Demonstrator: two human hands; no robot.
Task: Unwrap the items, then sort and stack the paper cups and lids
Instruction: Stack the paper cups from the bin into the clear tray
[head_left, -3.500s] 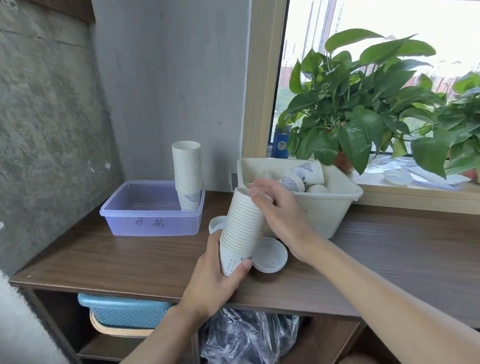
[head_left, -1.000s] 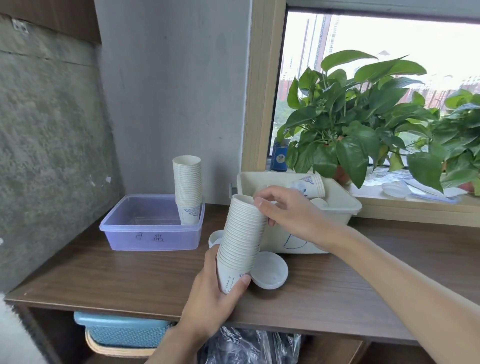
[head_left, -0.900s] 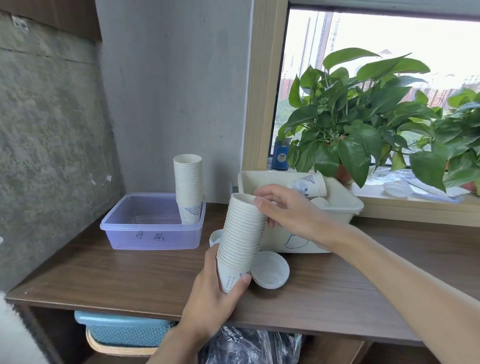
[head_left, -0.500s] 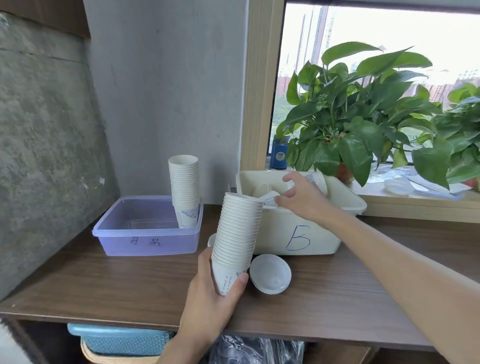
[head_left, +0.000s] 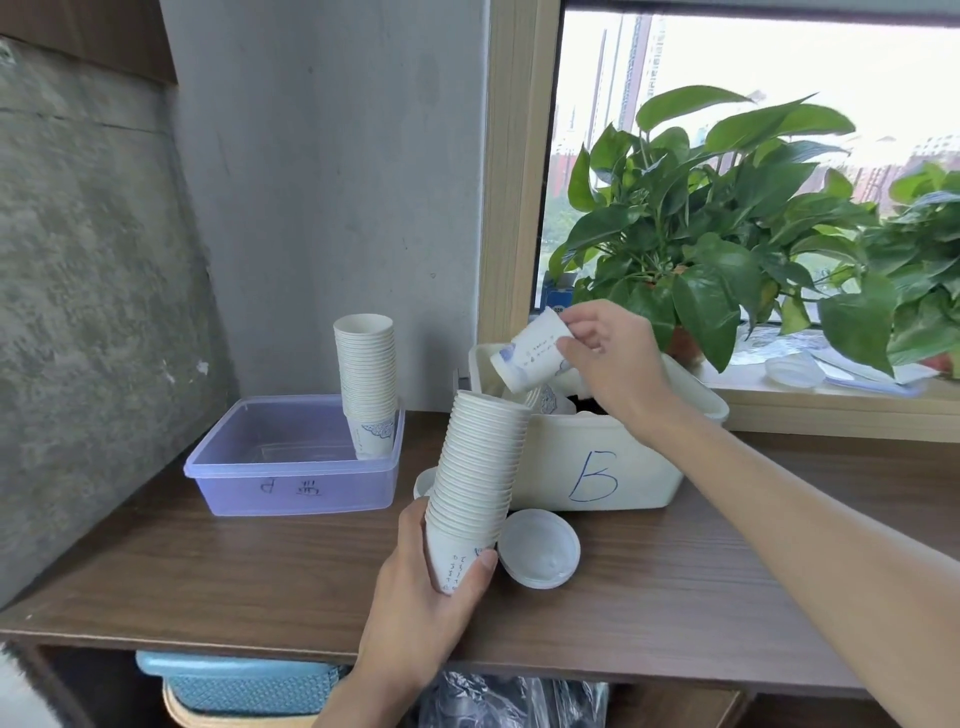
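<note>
Purple box (head_left: 291, 478) at 9 o'clock holds one cup stack (head_left: 366, 384) | left hand (head_left: 421, 613) at 6 o'clock wraps fingers around tall stack (head_left: 478, 488) | right hand (head_left: 608, 358) at 1 o'clock pinches single cup (head_left: 530, 356) above bin B (head_left: 597, 467) | step: stacking cups | next: turn cup upright, slide it into tall stack's top.

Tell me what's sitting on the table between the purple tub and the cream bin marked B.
In the head view, a small white lid sits there, mostly hidden behind the cup stack held by the left hand.
</note>
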